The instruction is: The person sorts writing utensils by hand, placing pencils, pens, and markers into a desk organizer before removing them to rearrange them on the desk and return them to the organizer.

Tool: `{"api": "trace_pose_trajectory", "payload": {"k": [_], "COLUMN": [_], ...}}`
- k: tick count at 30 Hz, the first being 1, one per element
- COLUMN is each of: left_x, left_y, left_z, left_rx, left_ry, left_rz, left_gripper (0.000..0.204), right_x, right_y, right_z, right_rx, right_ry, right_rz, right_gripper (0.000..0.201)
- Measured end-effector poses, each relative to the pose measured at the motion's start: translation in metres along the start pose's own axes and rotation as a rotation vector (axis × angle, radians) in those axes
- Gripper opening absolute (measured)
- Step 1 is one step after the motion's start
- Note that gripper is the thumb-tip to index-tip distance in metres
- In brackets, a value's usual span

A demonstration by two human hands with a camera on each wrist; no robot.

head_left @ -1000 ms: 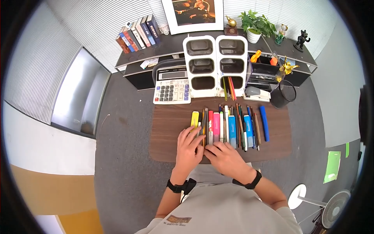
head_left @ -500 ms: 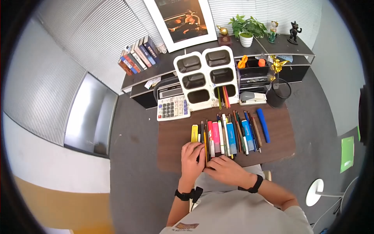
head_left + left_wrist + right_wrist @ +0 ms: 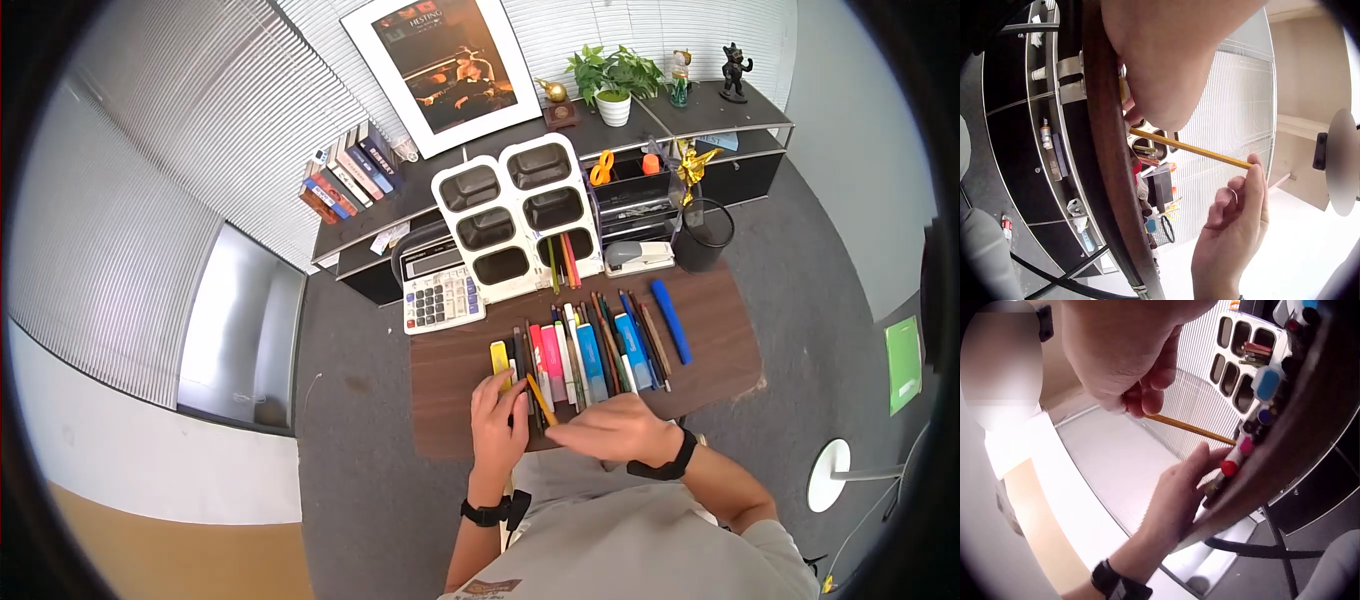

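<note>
My right hand [image 3: 625, 432] pinches one end of a yellow pencil [image 3: 1191, 149] between thumb and fingertips. That end is raised above the table, and the pencil slopes down toward the row of pens. At the left end of the row, my left hand [image 3: 497, 430] rests with its fingers loosely bent, fingertips beside a yellow highlighter [image 3: 499, 356] and the pencil's far end. Rightward in the row lie a pink highlighter [image 3: 551, 362], two blue highlighters [image 3: 590, 358], markers and several pencils. A thick blue marker [image 3: 671, 322] lies apart at the right.
Behind the row leans a white six-compartment organizer [image 3: 520, 235], with a few coloured pencils [image 3: 562, 262] in its lower right compartment. A calculator [image 3: 443, 300] stands left of it. A stapler [image 3: 640, 256] and a black mesh pen cup [image 3: 704, 240] stand to the right.
My right hand has moved right and lifted one end of the yellow pencil out of the row. The left hand stays at the row's left end. The head view has shifted and tilted.
</note>
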State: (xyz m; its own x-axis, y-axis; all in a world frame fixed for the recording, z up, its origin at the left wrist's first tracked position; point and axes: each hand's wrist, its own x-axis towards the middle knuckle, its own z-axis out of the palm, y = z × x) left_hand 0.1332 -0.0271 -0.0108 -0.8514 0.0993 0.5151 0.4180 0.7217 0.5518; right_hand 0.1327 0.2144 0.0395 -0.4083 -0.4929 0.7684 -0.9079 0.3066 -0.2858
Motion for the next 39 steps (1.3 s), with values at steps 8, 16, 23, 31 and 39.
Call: {"api": "trace_pose_trajectory", "payload": {"k": [8, 16, 23, 31, 39], "left_x": [0.004, 0.003, 0.003, 0.004, 0.002], "left_y": [0.006, 0.006, 0.005, 0.005, 0.006], "left_z": [-0.004, -0.003, -0.004, -0.004, -0.006], "left_rx": [0.038, 0.076, 0.074, 0.030, 0.033], "left_ry": [-0.144, -0.157, -0.115, -0.056, -0.037], "left_rz": [0.096, 0.107, 0.113, 0.108, 0.080], "left_gripper": [0.048, 0.054, 0.053, 0.053, 0.055], "right_x": [0.005, 0.024, 0.034, 0.052, 0.061], "right_y": [0.012, 0.055, 0.107, 0.127, 0.123], "right_z": [-0.055, -0.070, -0.045, -0.030, -0.026], "right_rx": [-0.016, -0.086, -0.020, -0.127, -0.148], "right_ry": [0.305, 0.226, 0.118, -0.038, -0.132], "right_rz": [0.292, 0.397, 0.527, 0.558, 0.580], "right_gripper": [0.007, 0.014, 0.020, 0.022, 0.032]}}
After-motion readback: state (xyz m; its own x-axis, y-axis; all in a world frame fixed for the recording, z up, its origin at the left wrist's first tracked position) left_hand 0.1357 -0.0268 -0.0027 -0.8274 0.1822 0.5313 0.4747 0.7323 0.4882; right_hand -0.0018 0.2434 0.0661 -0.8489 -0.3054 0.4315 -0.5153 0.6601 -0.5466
